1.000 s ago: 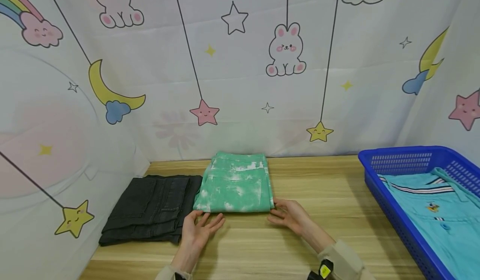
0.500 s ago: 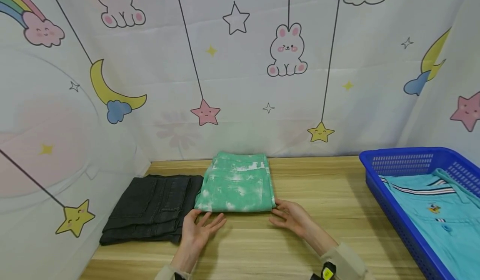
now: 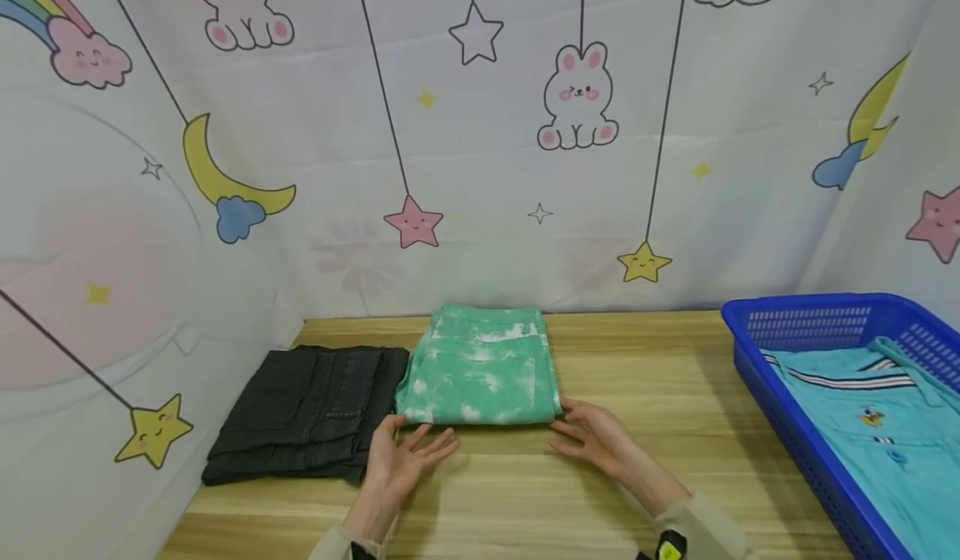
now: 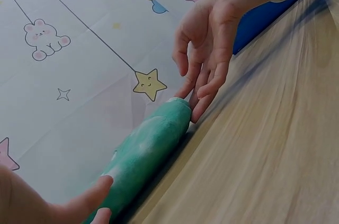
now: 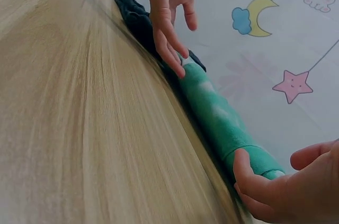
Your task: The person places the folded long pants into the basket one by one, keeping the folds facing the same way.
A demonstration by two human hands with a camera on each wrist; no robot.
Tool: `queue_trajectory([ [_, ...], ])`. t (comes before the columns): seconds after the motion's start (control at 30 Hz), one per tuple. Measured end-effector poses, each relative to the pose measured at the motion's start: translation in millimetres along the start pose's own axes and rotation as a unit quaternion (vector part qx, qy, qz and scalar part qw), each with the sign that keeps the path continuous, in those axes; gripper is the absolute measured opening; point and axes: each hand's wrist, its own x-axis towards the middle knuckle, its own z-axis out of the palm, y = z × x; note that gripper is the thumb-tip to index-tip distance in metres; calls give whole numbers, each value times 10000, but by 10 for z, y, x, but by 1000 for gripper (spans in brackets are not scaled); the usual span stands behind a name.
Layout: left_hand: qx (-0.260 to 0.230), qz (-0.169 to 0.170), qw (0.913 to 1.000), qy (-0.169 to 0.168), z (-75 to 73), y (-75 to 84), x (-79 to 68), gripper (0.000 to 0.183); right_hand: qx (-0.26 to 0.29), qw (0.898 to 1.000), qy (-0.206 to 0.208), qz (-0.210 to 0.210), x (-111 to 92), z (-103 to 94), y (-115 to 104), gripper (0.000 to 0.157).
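Evidently, the person's left hand (image 3: 392,468) and right hand (image 3: 603,445) clamp on nothing: their fingers stand apart, touching the near corners of a folded green-and-white mottled cloth garment (image 3: 483,377) just beyond them. Straightening that edge seems the step in hand; the next move likely calls for light, even pressure. Left of this grip lie folded black trousers (image 3: 300,410); well right, a blue plastic basket (image 3: 825,298).

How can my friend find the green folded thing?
Start at the wooden table. Between the blue basket and the folded black garment lies the folded green garment. Only this one is green with white blotches.
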Motion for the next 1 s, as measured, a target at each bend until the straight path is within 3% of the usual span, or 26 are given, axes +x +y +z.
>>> queue_trajectory([
  [0.4, 263, -476, 9980, -311, -18, -24, -4, 70, -36, 10000, -21, 62, -110, -138, -21, 51],
  [0.67, 779, -572, 9945, -398, -8, -57, -16, 69, -92, 9996, -225, 123, -206, -252, -19, 58],
  [1.0, 1281, -1005, 9857, -440, -5, -46, -73, 68, -226, 9987, -390, 225, -323, -444, -13, 60],
])
